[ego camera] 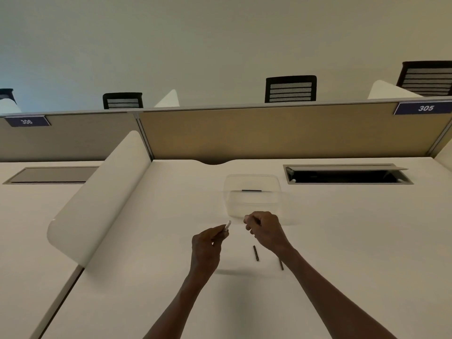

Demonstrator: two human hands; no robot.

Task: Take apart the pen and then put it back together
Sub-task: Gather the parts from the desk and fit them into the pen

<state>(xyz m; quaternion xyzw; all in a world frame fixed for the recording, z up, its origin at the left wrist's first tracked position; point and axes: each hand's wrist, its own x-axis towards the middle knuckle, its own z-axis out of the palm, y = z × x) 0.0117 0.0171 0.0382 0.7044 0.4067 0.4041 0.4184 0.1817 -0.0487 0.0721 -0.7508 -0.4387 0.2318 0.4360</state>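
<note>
Hands raised over the desk (342, 241), each pinched on something small.

Left hand (208, 243) is closed, its fingertips gripping a short white pen piece (227, 225) that juts toward 1 o'clock; the forearm rises from 6 o'clock with the wrist bent up. Right hand (265, 231) is curled shut with its fingertips pinched at 9 o'clock of the fist, facing the white piece but apart from it; what it holds cannot be told. Two thin dark pen parts lie on the desk: one dark rod (256, 253) below the gap between the hands, a second dark rod (281, 264) at 4 o'clock of it, partly under the right wrist. Beyond the hands, at 12 o'clock, stands a clear plastic container (252, 199).
</note>
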